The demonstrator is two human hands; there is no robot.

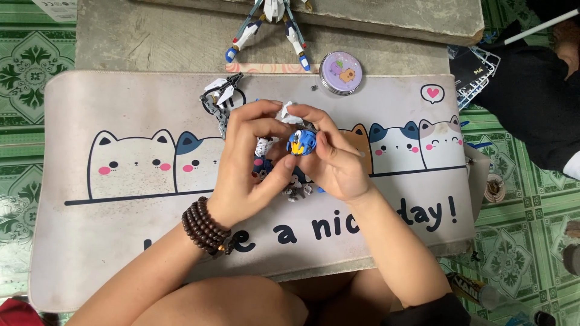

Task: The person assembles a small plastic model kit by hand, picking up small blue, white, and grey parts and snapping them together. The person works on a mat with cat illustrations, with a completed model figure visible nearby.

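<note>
At the bottom of the frame the person's knees and forearms are showing, a dark wooden bead bracelet (pixel 207 226) wrapping the left wrist. Above them, at the centre of the frame, both hands are meeting over the cat-printed mat (pixel 121 241). The right hand (pixel 338 163) is pinching a small blue model part (pixel 301 142) with a yellow detail between thumb and fingers, and the left hand (pixel 244 166) is closing its fingertips on the same part from the other side, with a white piece just beside it. This is looking like a fitting step, one small piece being pressed onto another; it seems to call for careful alignment and light pressure. Loose grey and white pieces (pixel 296 192) are lying on the mat under the hands. Further up, a grey-and-white winged assembly (pixel 220 96) is resting near the mat's upper edge, a round lilac tin (pixel 341 72) is sitting to its right, and a blue-and-white model figure's legs (pixel 270 33) are reaching down at the top.
</note>
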